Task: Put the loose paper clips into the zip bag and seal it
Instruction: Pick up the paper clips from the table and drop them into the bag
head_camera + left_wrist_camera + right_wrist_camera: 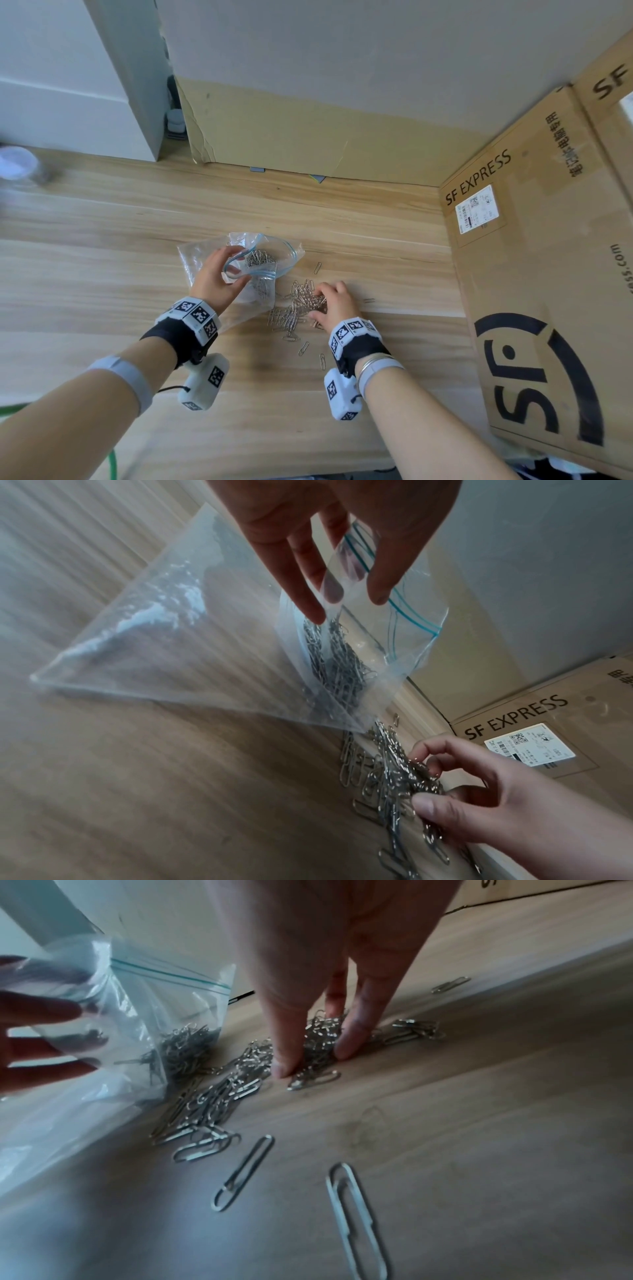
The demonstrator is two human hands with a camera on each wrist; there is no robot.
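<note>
Your left hand (219,274) holds the zip bag (205,253) by its rim, thumb and fingers pinching the near lip so the mouth with its blue zip line gapes toward the far edge of the table (102,240) and slightly to the right; a clump of clips already sits inside the bag, low against the corner that touches the wood. Your right hand (334,303) is down on the pile of loose paper clips (298,308), thumb and 2 fingers curled in and closed around a bunched wad of them, fingertips pressed to the table. The pile lies just beside the bag's lower corner, on its right, roughly mid-table, with the cardboard box (534,274) standing along the right edge. The relation that matters: the bag's mouth is up and to the left of your right hand, near it, and it opens upward, so the wad most likely has to rise and cross left over the rim rather than slide in along the table. A few strays lie apart: 2 toward the near edge (356,1218), 1 just beyond the pile (318,268), and 1 to its right (369,300). Much of the pile remains outside, so sealing looks some way off.
</note>
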